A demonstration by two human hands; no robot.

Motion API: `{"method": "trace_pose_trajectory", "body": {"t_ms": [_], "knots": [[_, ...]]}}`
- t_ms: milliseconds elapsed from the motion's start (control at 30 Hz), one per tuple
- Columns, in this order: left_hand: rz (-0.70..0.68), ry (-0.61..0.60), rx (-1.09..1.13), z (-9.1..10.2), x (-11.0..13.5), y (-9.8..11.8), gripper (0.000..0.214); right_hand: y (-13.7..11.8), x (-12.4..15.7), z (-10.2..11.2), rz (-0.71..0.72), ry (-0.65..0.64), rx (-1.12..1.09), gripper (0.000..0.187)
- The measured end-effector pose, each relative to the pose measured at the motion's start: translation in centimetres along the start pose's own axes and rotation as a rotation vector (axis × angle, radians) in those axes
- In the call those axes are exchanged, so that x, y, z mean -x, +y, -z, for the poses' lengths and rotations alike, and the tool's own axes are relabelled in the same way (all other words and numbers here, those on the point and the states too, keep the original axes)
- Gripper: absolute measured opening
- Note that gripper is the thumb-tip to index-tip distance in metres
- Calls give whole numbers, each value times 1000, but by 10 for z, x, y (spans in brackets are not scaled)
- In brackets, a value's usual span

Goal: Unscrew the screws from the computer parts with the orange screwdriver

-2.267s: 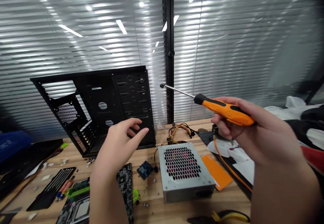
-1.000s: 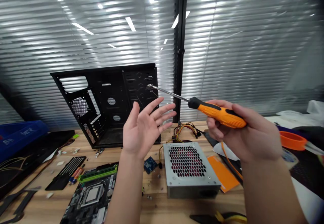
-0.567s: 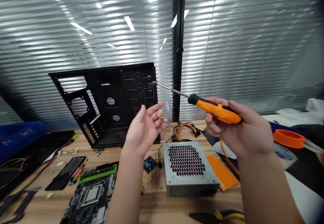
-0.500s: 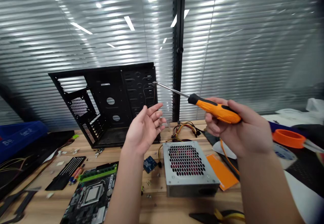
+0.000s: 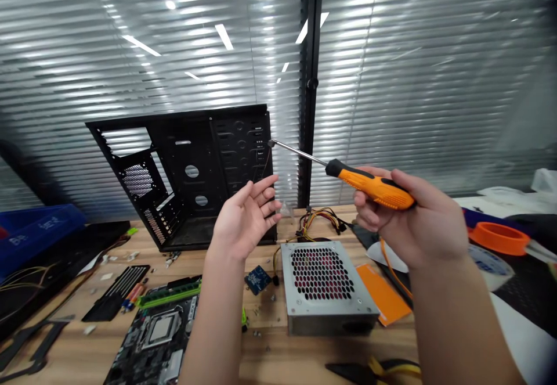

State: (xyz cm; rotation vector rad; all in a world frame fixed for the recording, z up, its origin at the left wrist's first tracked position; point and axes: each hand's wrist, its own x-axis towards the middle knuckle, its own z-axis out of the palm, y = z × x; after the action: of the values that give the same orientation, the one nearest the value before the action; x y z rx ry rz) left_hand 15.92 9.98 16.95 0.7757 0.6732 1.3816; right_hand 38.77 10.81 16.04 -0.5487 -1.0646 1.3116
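Note:
My right hand (image 5: 411,219) is shut around the orange and black handle of a screwdriver (image 5: 374,188), with its steel shaft pointing left. The shaft's tip lies in line with the right edge of a black computer case chassis (image 5: 187,147), though I cannot tell whether they touch. My left hand (image 5: 246,219) is raised and open, palm turned up, holding nothing. It hangs in front of the chassis, above a grey perforated power supply (image 5: 324,286). A motherboard (image 5: 159,338) lies below my left forearm, partly hidden by it.
The wooden desk (image 5: 261,356) holds a small blue circuit board (image 5: 257,279), a bundle of coloured wires (image 5: 319,220), an orange card (image 5: 383,292) and yellow-handled pliers (image 5: 378,369). A blue bin (image 5: 39,237) stands at left, an orange tape roll (image 5: 498,238) at right. Window blinds fill the background.
The scene sits further right than in the oldest frame, so my head has turned. My left hand has risen and turned palm-up. The screwdriver stays in my right hand.

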Motion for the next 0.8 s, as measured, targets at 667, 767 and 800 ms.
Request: {"method": "trace_pose_trajectory", "body": {"t_ms": [667, 767, 800], "knots": [[-46, -12, -65, 1, 2, 3, 57, 0, 0, 2, -6, 8, 10, 28], [-62, 2, -110, 3, 3, 3, 45, -1, 0, 0, -14, 17, 1, 28], [-68, 7, -121, 3, 2, 3, 42, -1, 0, 0, -14, 17, 1, 28]]}}
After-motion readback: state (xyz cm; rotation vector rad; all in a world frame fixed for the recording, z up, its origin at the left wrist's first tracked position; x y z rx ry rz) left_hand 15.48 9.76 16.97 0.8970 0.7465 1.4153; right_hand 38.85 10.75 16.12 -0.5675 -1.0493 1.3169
